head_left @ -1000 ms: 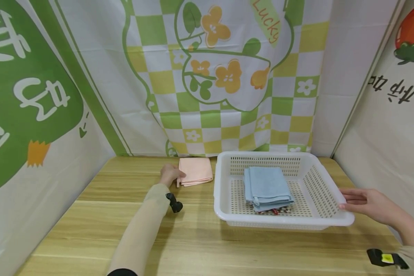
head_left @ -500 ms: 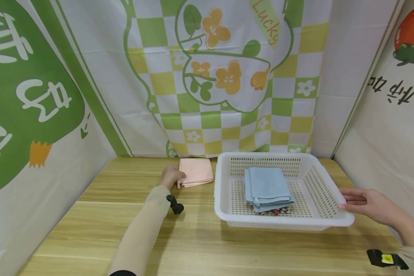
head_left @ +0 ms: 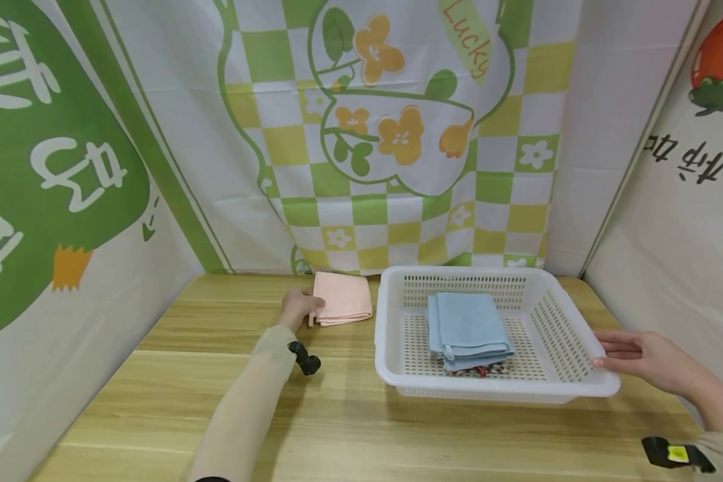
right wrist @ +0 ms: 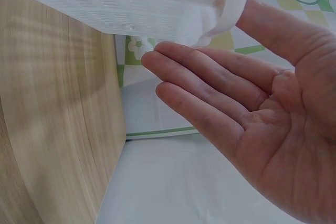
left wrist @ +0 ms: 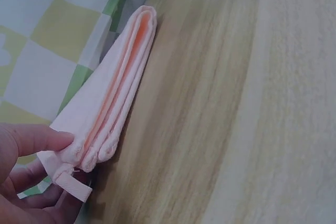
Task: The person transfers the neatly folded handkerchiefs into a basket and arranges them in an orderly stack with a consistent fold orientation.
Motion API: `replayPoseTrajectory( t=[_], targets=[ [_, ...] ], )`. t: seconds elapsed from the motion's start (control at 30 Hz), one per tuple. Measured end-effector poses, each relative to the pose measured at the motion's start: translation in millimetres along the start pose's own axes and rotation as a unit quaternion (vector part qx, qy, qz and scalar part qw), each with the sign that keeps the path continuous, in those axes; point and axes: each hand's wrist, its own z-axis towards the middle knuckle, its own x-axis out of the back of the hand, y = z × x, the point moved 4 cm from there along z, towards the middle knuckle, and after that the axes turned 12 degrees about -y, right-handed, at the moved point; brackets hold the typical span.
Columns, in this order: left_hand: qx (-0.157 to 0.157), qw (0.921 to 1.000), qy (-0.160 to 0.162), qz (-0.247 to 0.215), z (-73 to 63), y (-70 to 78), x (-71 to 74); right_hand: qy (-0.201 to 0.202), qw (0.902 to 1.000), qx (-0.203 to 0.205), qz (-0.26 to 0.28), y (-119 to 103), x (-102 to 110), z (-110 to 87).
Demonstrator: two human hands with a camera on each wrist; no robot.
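Note:
A folded pale pink cloth (head_left: 343, 298) lies at the back of the table, left of the basket. My left hand (head_left: 298, 307) pinches its left corner; in the left wrist view the thumb (left wrist: 44, 139) is on top and the other fingers are underneath, near a small hanging loop (left wrist: 73, 186). The white plastic basket (head_left: 569, 387) holds folded light blue cloths (head_left: 470, 325). A dark patterned item (head_left: 494, 368) with red shows beneath them, mostly hidden. My right hand (head_left: 651, 358) touches the basket's right rim with its thumb, its other fingers stretched out straight beside the basket's outer wall.
The wooden table (head_left: 337, 428) runs back to a checked curtain (head_left: 416, 227) printed with flowers. Printed fabric walls close in both sides. Black wrist mounts (head_left: 304, 358) sit on both sleeves.
The pink cloth's far edge stands slightly higher than half a second ago, with my left hand still on its corner. My right hand and the basket have hardly moved.

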Motion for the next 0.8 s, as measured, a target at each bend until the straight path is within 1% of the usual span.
replayPoseTrajectory(
  t=[0.17, 0.3, 0.47, 0.8],
  targets=[
    [-0.007, 0.9999, -0.002, -0.011, -1.7, 2.6, 1.1, 0.003, 1.0000, 0.001, -0.002, 0.2, -0.1, 0.5],
    [-0.008, 0.9999, -0.001, -0.009, -2.8, 3.0, 1.4, 0.001, 1.0000, 0.004, 0.001, 0.1, -0.9, 0.6],
    [-0.018, 0.9998, 0.001, -0.008, -1.8, 2.9, 1.6, -0.003, 1.0000, 0.004, 0.006, 0.8, -0.8, 0.8],
    [-0.030, 0.9994, 0.014, -0.007, -4.9, 6.6, 4.8, -0.004, 0.9999, 0.005, 0.008, 0.2, -1.0, 0.9]
  ],
)
